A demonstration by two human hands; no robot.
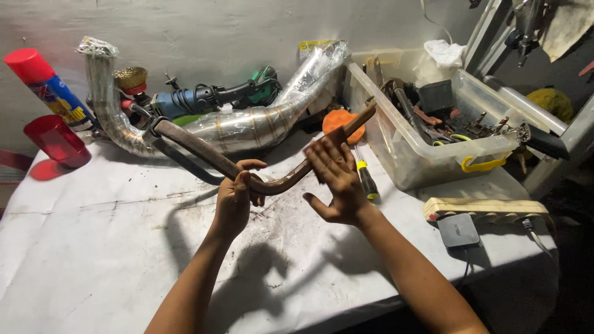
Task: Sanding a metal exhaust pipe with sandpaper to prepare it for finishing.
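My left hand [237,196] grips a rusty brown bent pipe [204,150] near its bend and holds it above the white table [93,247]. The pipe runs from a flange at the upper left to a thin end at the upper right. My right hand [337,179] is flat with fingers spread, pressing a small brown piece of abrasive sheet [334,137] against the pipe's right arm. Behind the pipe lies a large shiny exhaust pipe [247,127] wrapped in clear film.
A red spray can [46,86] and a red cap [57,141] stand at the far left. A blue and green power tool [204,98] lies by the wall. A clear tool bin [433,133], a yellow-handled screwdriver [366,179], a power strip [486,208] and a grey adapter [458,230] sit right.
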